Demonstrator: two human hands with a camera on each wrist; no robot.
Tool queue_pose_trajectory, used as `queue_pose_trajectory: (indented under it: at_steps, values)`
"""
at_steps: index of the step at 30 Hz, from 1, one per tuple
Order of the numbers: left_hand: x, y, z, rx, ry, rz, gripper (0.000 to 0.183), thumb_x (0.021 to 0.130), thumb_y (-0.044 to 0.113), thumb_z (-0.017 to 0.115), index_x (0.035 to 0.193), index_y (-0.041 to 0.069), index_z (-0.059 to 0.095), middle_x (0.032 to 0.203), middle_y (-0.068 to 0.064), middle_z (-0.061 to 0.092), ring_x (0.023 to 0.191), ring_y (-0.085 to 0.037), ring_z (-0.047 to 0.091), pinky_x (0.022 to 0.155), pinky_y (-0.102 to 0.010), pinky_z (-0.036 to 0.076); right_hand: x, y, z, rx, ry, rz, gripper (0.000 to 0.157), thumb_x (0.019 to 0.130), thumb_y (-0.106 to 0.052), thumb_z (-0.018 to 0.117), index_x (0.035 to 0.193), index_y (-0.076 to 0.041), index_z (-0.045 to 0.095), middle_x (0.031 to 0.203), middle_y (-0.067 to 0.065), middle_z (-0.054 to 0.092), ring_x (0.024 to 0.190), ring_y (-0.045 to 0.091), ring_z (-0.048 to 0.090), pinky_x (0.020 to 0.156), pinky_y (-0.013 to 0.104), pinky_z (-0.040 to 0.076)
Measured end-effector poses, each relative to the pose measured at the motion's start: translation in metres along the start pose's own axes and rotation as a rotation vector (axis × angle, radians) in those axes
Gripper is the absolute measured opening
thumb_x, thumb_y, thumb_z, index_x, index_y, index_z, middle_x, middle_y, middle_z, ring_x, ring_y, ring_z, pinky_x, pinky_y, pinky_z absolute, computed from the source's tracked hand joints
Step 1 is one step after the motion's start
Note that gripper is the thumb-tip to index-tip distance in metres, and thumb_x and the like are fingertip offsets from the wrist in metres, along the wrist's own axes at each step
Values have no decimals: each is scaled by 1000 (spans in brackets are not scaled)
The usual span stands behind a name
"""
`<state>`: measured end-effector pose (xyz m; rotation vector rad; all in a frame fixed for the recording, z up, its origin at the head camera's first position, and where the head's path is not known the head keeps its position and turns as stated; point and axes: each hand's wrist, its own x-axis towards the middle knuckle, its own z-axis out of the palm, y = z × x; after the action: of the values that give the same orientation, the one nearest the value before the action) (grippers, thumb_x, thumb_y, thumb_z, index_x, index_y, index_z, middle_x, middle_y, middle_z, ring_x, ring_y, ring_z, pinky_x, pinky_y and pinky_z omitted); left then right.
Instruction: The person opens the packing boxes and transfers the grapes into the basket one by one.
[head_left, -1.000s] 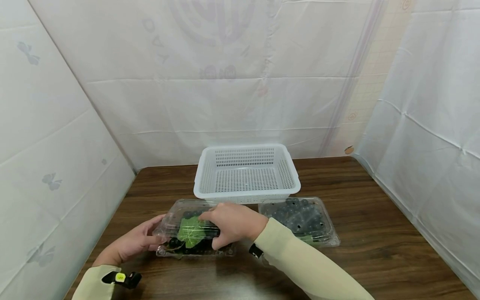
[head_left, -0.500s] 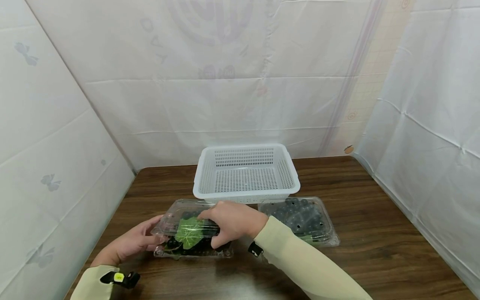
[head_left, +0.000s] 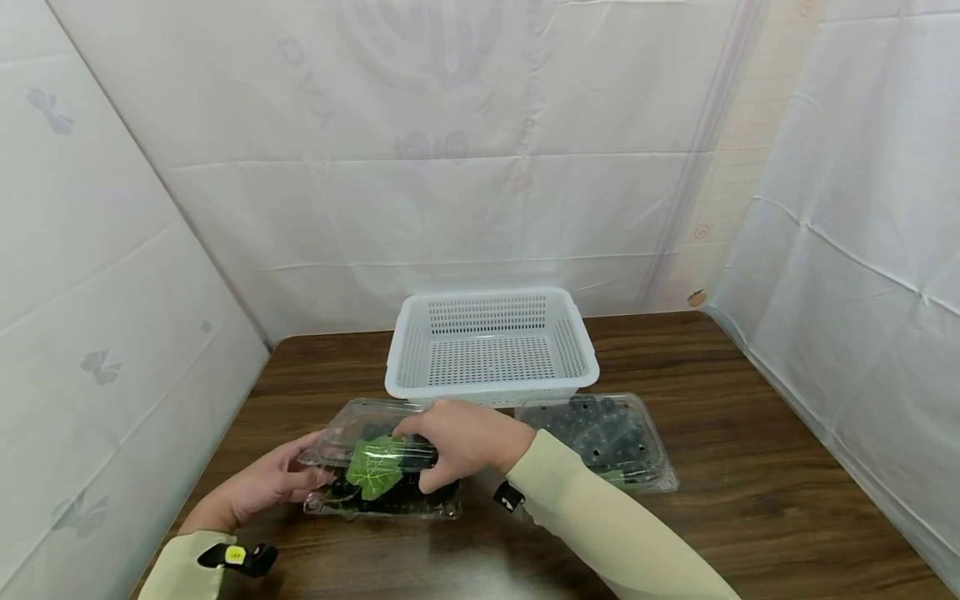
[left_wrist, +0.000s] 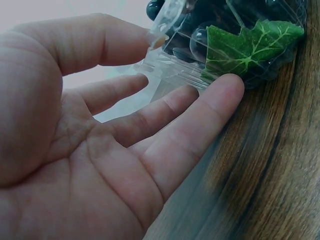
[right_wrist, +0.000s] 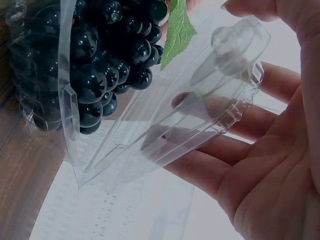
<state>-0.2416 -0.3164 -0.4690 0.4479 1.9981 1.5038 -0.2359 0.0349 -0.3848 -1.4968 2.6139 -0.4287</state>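
A clear plastic clamshell box (head_left: 405, 507) of dark grapes (right_wrist: 90, 80) stands near the table's front left, its lid (head_left: 360, 410) raised part way. A green grape leaf (head_left: 375, 468) hangs at the front of the bunch, between lid and base. My left hand (head_left: 266, 482) grips the box's left end; in the left wrist view its thumb tip meets the plastic edge, with the fingers (left_wrist: 190, 130) spread below. My right hand (head_left: 468, 446) holds the lid from the right, fingers over it and thumb at its front edge. In the right wrist view, those fingers show through the clear plastic.
A white perforated basket (head_left: 491, 390) stands behind the box, near the back wall. To the right is a second clear clamshell (head_left: 600, 442) of dark grapes, its lid down. White sheeting (head_left: 450, 208) encloses the brown wooden table (head_left: 750, 467) at the back and sides.
The box and both hands sit very slightly further left in the head view. Their hold and the lid's opening look the same.
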Motion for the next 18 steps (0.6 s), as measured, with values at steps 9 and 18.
queue_pose_trajectory:
  at_steps: [9,18]
  values:
    - [-1,0,-2,9,1,-10,88,105,10,54,155,-15,-14,135,-38,58,111,-11,70,87,-31,60,0,2,-2,17,5,9,63,80,-25,72,142,-17,60,65,-12,36,53,1,23,53,18,25]
    - [-1,1,-5,21,-7,21,82,106,7,51,157,-12,-10,130,-36,62,57,-1,41,60,-28,47,1,3,-3,49,9,18,63,80,-24,72,141,-16,61,59,-11,25,53,2,18,52,18,21]
